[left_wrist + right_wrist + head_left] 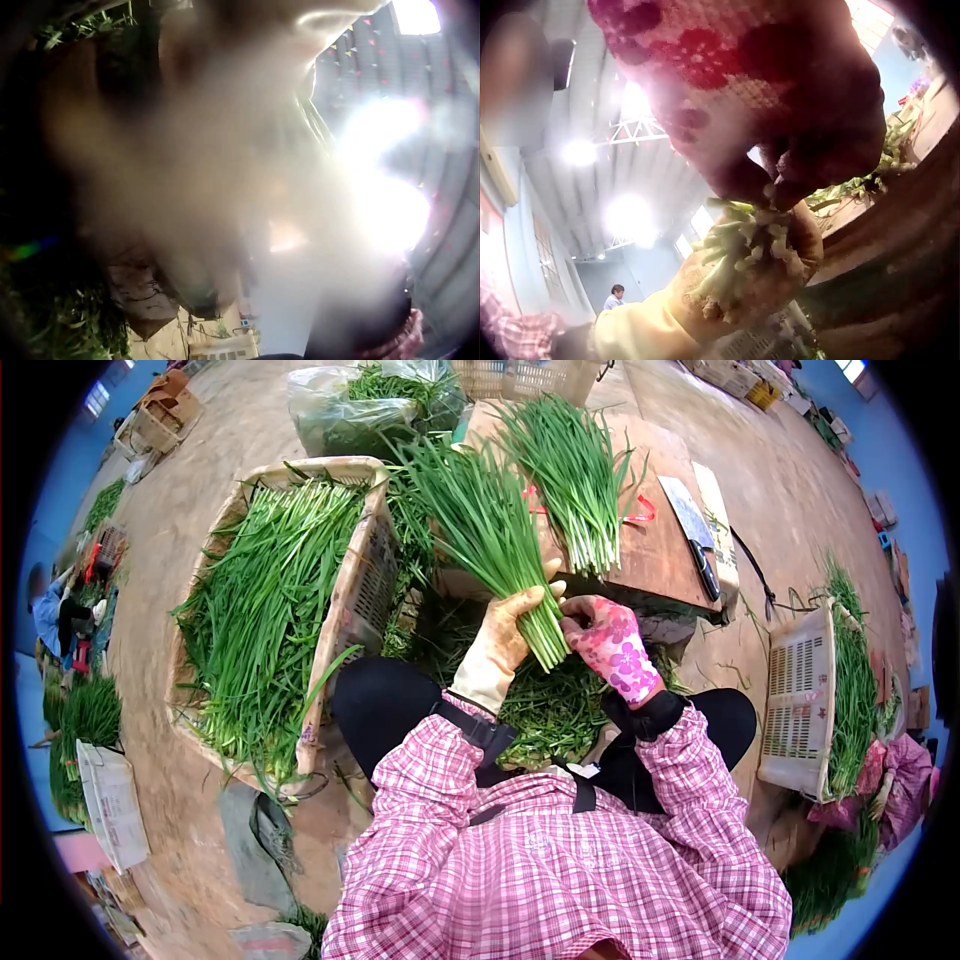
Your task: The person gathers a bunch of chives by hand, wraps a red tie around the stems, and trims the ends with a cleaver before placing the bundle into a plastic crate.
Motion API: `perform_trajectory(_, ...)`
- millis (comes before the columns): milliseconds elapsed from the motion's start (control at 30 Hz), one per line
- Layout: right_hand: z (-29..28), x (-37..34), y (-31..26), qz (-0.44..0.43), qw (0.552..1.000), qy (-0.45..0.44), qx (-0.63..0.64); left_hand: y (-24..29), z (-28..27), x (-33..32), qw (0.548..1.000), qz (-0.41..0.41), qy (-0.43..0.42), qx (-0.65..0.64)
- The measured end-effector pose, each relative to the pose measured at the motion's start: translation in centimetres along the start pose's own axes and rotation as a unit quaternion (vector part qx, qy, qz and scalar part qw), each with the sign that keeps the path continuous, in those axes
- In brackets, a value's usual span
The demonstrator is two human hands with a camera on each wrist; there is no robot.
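Here's the brown floor (640,395) spreading wide, with the person in a pink checked shirt (550,880) working low over it. To the left stands a big pale crate (340,630), brimming with loose greens (265,620); straight ahead is the wooden surface (655,550). And now the held bunch (485,530), long green leaves, pale stalks, up in the air at the near edge of that surface! Its long axis runs diagonally: leaf tips away and to the person's left, cut ends back toward the body and slightly right, above a heap of cuttings (550,725) between the knees. Whether its leaves brush the surface, I cannot tell. The second bunch (575,485) lies on the surface just beside it, tips also pointing away, cut ends near, its axis a touch straighter. Look at the gloved left hand (502,640): fingers wrapped firmly round the stalks, low on the bunch; the left wrist view is mostly blur. Opposite, the flower-patterned right hand (613,644) has its fingers curled in, thumb and forefinger nipped together at the cut ends. Over on the right of the surface lies the knife (692,535), blade away, black handle toward the person, and near it, smallest of all, a red tie (641,511) by the second bunch.
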State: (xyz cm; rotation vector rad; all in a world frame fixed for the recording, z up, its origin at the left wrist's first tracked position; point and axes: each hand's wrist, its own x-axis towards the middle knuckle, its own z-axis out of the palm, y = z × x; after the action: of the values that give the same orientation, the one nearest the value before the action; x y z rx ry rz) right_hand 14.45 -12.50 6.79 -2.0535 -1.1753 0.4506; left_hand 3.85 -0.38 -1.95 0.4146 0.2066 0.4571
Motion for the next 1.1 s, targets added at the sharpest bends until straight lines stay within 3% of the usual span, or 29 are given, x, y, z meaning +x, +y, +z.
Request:
perform_trajectory(67,-0.1,0.0,0.5,0.057,0.993,-0.003,0.102,0.3,0.6,-0.2,0.999,0.018,-0.001,0.028)
perform_trajectory(133,-1.4,0.4,0.3,0.161,0.957,-0.035,0.237,0.3,0.8,0.0,0.998,0.032,-0.042,0.016)
perform_trajectory(200,-1.9,0.8,1.4,0.192,0.918,-0.067,0.339,0.3,0.7,0.1,0.999,0.020,-0.046,-0.005)
perform_trajectory(233,-1.8,0.9,1.7,0.196,0.923,-0.063,0.326,0.3,0.6,0.1,0.999,0.015,-0.048,-0.015)
perform_trajectory(333,-1.0,0.4,0.7,0.019,0.988,-0.015,0.151,0.2,1.4,-0.2,0.999,0.030,-0.017,0.001)
perform_trajectory(367,-1.0,0.0,-0.2,0.030,0.997,-0.020,0.070,0.2,1.9,-0.4,0.998,0.052,0.024,0.013)
perform_trajectory(400,-0.8,0.0,-0.7,-0.019,0.999,-0.027,-0.036,0.2,1.9,-0.6,0.997,0.052,0.055,0.029)
perform_trajectory(467,-1.0,-0.3,-2.2,0.016,0.998,-0.013,-0.066,0.3,1.7,-0.5,0.993,0.033,0.092,0.065)
perform_trajectory(533,-0.9,0.0,-2.1,0.034,0.997,-0.059,-0.035,0.0,2.1,-0.4,0.985,0.047,0.131,0.104)
perform_trajectory(600,0.3,-0.4,-0.6,-0.036,0.988,-0.078,-0.130,-0.2,2.5,-0.4,0.981,0.048,0.158,0.100)
perform_trajectory(733,2.6,-1.7,-1.7,-0.032,0.964,-0.081,-0.249,-1.0,1.8,0.1,0.984,0.097,0.135,0.066)
perform_trajectory(800,4.4,-2.2,-1.0,-0.063,0.963,0.010,-0.263,-1.2,1.8,-0.4,0.988,0.071,0.137,0.028)
perform_trajectory(867,4.9,-1.7,-1.0,-0.025,0.969,0.019,-0.246,-1.2,2.5,-0.6,0.980,0.133,0.141,0.052)
perform_trajectory(933,4.5,-1.7,-1.9,0.027,0.961,-0.002,-0.274,-1.0,2.9,-0.7,0.980,0.110,0.159,0.041)
perform_trajectory(1000,4.2,-1.4,-1.6,0.073,0.973,-0.016,-0.218,-0.9,4.0,-0.6,0.975,0.125,0.169,0.070)
perform_trajectory(1100,2.2,-0.3,-1.1,0.021,0.995,0.039,-0.088,0.9,8.8,-0.1,0.968,0.157,0.149,0.123)
